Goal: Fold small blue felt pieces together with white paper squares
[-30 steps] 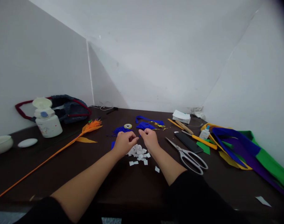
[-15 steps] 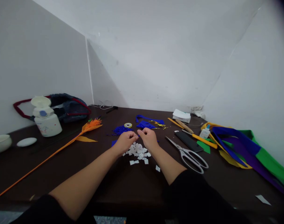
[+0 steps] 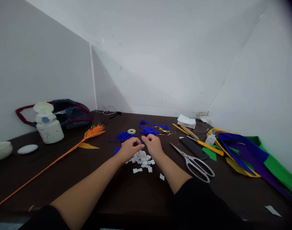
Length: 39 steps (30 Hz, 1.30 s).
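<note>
Both the left hand [image 3: 129, 150] and the right hand [image 3: 154, 147] curl inward above the bench [image 3: 126, 198], fingertips just apart from each other. Each grip is mostly drawn in, thumb brought toward forefinger; whether either is fully closed, or pinches something tiny, I cannot tell at this size. Below and between the hands lies a heap of white pieces [image 3: 141, 157], with several loose ones on its near side. Blue shreds [image 3: 125, 136] and a roll of tape [image 3: 131, 131] sit beyond the left hand, and scissors [image 3: 190, 158] lie right of the right hand.
</note>
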Motion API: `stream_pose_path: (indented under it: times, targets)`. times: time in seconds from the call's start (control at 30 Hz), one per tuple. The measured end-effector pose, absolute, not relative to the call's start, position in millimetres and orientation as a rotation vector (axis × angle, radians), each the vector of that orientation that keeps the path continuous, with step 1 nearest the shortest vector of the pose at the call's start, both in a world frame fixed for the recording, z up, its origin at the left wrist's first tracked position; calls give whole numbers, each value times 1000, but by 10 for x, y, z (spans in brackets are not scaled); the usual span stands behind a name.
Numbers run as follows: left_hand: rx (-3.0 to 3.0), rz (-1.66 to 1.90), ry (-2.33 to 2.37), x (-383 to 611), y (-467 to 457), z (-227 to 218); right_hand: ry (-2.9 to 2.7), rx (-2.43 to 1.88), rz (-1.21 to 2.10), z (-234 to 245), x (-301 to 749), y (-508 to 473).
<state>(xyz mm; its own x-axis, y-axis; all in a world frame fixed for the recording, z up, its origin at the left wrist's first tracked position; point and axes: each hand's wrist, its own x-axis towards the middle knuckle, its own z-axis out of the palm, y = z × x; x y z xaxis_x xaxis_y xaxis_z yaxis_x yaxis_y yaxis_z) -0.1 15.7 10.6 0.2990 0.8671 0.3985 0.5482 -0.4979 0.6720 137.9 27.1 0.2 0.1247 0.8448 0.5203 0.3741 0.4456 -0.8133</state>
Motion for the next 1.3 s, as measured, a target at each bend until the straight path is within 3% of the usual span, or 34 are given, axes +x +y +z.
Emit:
stream_pose_path:
  times: [0.5,0.8,1.07,1.3]
  targets:
    - [2083,1113,1291,-17,182,82,-1357,-1087,584,0,1412,266]
    - [2057,1109,1298,-34,169,108,-1378,-882,867,43,1456,264]
    - [2100,1104,1296,-38,169,98,-1454,-1084,625,22,1437,256]
    - [2146,1099,1281,-39,196,67,-1406,-1143,631,65,1437,236]
